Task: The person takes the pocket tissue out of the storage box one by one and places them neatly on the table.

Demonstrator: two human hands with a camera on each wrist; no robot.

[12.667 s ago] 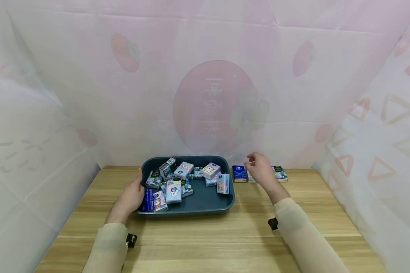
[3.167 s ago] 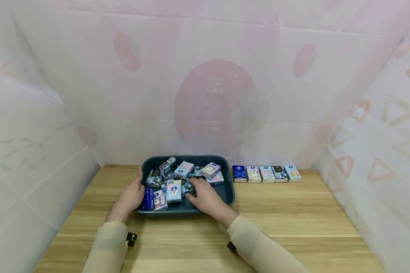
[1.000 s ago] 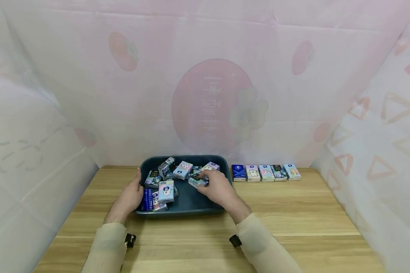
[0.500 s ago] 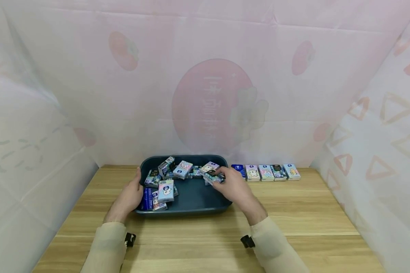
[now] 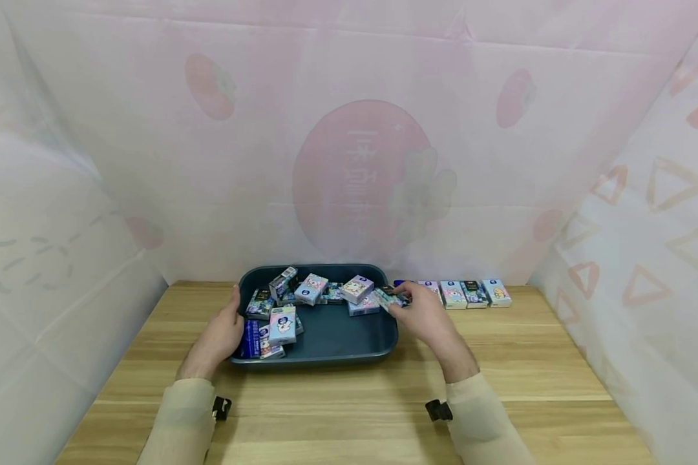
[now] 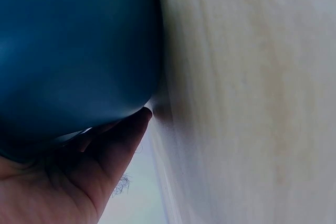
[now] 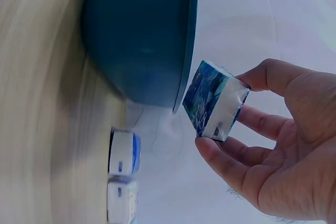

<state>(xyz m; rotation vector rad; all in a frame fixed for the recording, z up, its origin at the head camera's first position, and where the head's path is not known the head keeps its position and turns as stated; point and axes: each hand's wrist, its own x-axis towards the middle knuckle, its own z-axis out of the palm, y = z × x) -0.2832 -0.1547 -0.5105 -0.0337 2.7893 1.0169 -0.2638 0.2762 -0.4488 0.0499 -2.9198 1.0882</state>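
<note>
My right hand (image 5: 427, 316) pinches a dark floral pocket tissue pack (image 5: 388, 298) between thumb and fingertips, above the right rim of a dark blue-green tray (image 5: 337, 345). In the right wrist view that tissue pack (image 7: 212, 100) is tilted, its pale end facing the camera, beside the tray wall. My left hand (image 5: 221, 332) rests on the tray's left side with fingers extended. From the left wrist view, the left hand's fingers (image 6: 113, 153) lie along the tray's outer wall (image 6: 79, 51). Several mixed tissue packs (image 5: 282, 325) lie loosely in the tray, mostly to its left and back.
Right of the tray, a row of several tissue packs (image 5: 475, 294) lies side by side along the back of the wooden table (image 5: 326, 413). The right hand partly hides the row's left end. A printed cloth (image 5: 256, 148) hangs behind, with cloth at both sides.
The right hand picked the floral pack from the tray's middle and carried it right to the rim. A yellow-and-blue pack joined the row's right end earlier. The left hand stays at the tray.
</note>
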